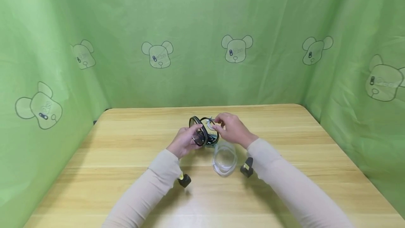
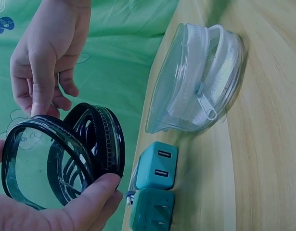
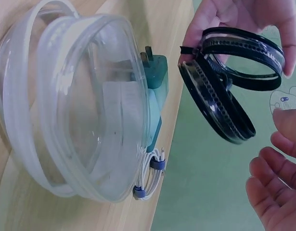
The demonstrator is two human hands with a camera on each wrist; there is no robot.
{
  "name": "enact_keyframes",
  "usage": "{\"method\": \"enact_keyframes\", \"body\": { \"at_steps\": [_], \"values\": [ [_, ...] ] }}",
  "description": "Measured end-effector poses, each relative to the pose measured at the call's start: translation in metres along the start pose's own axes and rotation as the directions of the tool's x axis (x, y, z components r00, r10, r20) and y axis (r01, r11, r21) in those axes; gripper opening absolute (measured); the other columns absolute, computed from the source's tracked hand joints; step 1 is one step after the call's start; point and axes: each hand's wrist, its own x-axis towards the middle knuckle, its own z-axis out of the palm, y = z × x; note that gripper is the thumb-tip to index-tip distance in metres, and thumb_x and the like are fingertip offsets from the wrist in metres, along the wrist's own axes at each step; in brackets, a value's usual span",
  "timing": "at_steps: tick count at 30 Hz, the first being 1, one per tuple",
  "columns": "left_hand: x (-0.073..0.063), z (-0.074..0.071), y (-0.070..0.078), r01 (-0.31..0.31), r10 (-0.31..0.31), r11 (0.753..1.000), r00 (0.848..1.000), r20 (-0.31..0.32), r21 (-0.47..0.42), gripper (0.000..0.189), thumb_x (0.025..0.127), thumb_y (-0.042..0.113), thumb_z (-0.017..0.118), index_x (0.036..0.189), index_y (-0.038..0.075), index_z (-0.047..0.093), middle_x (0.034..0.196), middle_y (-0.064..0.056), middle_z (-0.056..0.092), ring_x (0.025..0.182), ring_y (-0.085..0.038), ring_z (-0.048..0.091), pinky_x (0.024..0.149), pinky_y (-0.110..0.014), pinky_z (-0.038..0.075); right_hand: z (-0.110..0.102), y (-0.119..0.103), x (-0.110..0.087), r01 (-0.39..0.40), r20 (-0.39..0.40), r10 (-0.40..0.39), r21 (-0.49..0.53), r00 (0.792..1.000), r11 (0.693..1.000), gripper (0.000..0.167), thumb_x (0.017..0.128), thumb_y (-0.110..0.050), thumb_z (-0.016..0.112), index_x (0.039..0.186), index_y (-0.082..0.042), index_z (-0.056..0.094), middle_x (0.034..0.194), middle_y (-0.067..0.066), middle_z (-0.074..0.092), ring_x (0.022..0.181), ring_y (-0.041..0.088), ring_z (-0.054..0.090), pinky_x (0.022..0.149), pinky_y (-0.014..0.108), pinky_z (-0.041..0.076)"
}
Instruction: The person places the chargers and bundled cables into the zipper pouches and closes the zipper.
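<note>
My left hand (image 1: 185,140) grips a round clear zip pouch with black trim (image 2: 108,139), thumb and fingers at its edge. The pouch stands unzipped, its two halves spread apart, and a dark coiled cable (image 2: 73,174) shows inside. Close beside its far half is my right hand (image 1: 234,129), thumb and fingers loosely bent with a gap between them. In the left wrist view its fingertips overlap the pouch's upper rim; in the right wrist view its palm (image 3: 277,187) holds nothing. A clear pouch with white trim (image 2: 198,79) sits on the table nearer me, its zip partly undone.
Two teal wall chargers (image 2: 156,166) lie side by side on the table, one showing USB ports, the other metal prongs (image 2: 160,207). By them is a coiled white cable (image 3: 148,178) with blue ties. Green curtains (image 1: 196,80) surround the wooden table (image 1: 133,129) at the back and sides.
</note>
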Motion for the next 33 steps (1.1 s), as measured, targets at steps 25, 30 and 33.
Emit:
{"method": "enact_keyframes", "body": {
  "at_steps": [25, 30, 33],
  "values": [
    [-0.003, -0.011, 0.004, 0.011, -0.012, 1.000, 0.999, -0.049, -0.019, 0.058, 0.090, 0.032, 0.067, 0.128, -0.004, 0.042, 0.125, -0.022, 0.048, 0.116, -0.038, 0.053, 0.098, -0.047, 0.049, 0.007, 0.024, -0.002, -0.156, 0.099, 0.153, 0.026, 0.983, 0.987, 0.017, 0.091, -0.015, 0.066, 0.099, 0.000, 0.063, 0.085, 0.004, 0.061, 0.079, 0.019, 0.057, 0.072, 0.033, 0.054],
    [-0.005, -0.013, 0.004, 0.009, -0.010, 1.000, 0.999, -0.047, -0.023, 0.056, 0.090, 0.031, 0.067, 0.127, -0.004, 0.043, 0.122, -0.021, 0.049, 0.112, -0.035, 0.055, 0.097, -0.045, 0.050, 0.011, 0.027, -0.004, -0.193, 0.142, 0.186, 0.036, 0.972, 0.980, 0.019, 0.092, -0.016, 0.065, 0.101, 0.000, 0.062, 0.086, 0.004, 0.061, 0.079, 0.019, 0.057, 0.072, 0.032, 0.054],
    [-0.005, -0.013, 0.006, 0.005, -0.006, 1.000, 0.999, -0.043, -0.015, 0.056, 0.090, 0.032, 0.066, 0.127, -0.004, 0.044, 0.122, -0.020, 0.049, 0.112, -0.035, 0.055, 0.096, -0.045, 0.050, 0.012, 0.029, -0.004, -0.211, 0.157, 0.203, 0.033, 0.966, 0.977, 0.019, 0.092, -0.016, 0.065, 0.103, -0.001, 0.062, 0.087, 0.004, 0.061, 0.080, 0.019, 0.057, 0.073, 0.033, 0.054]
  ]
}}
